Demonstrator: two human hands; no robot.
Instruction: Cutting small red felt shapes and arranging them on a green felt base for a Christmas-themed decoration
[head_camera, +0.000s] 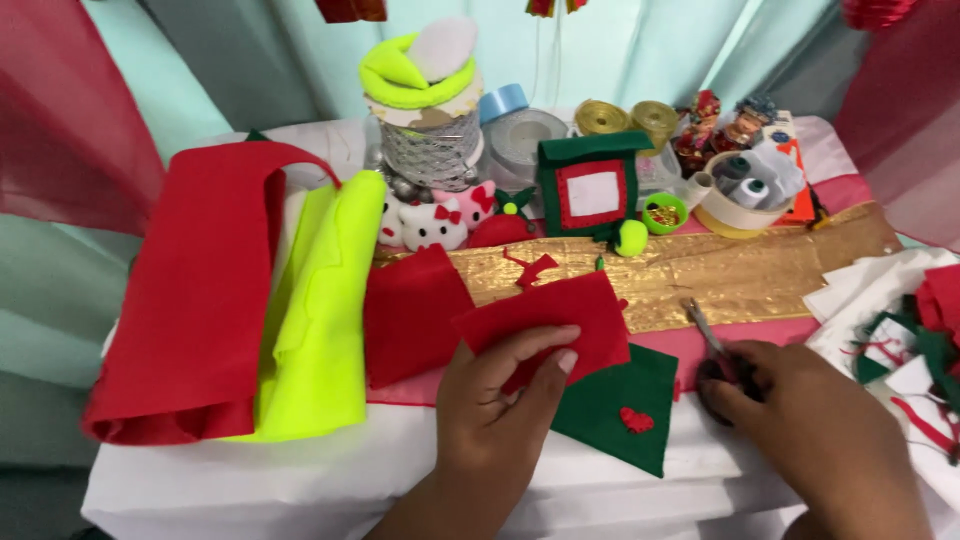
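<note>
- The left hand (500, 395) pinches a red felt piece (550, 318) between thumb and fingers, lifting it just above the table; the hand covers the piece's lower edge.
- The right hand (800, 410) is closed round the dark handles of a pair of scissors (705, 330). Only the short metal blades show, pointing up and left over the gold strip (740, 275); the handles are hidden under the fingers, and whether the blades are parted is hard to make out.
- A dark green felt piece (610, 405) lies flat between the two hands with a small red heart (636, 420) on it; its upper left corner is covered by the red felt piece.
- A second red felt square (410, 315) lies just left of the held one, partly under it.
- Further left, a folded red felt sheet (190, 290) overlaps a neon yellow felt sheet (325, 310), hiding its left side.
- At the back stand ribbon spools (630, 118), a green and red felt frame (590, 190) and white plush toys (435, 225), crowded so that their bases are hidden.
- On the right edge, a heap of white, red and green scraps (900, 330) is cut off by the frame.
- The white tablecloth (300, 480) runs out of view at the bottom.
</note>
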